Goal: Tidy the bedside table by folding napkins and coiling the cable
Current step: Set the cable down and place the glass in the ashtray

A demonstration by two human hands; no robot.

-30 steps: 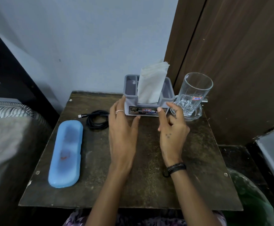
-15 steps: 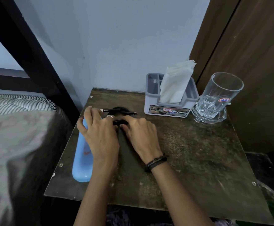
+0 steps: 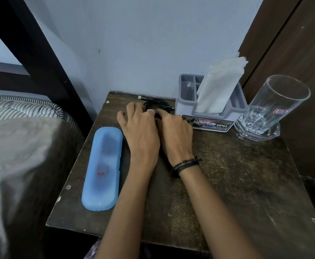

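both hands, left hand (image 3: 141, 133) & right hand (image 3: 175, 131), are bunching on the cable (image 3: 158, 103), grip hidden, can't tell; the coil's prob springing loose, or an elbow's knocking the glass (image 3: 270, 107).

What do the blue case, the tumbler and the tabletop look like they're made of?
Blue case: likely matte, frosted plastic; dark shapes show faintly through it. Tumbler: clear glass, glossy, with cut facets at its base. Tabletop: probably dark wood or board, dull, scuffed and blotchy, with screws at its corners.
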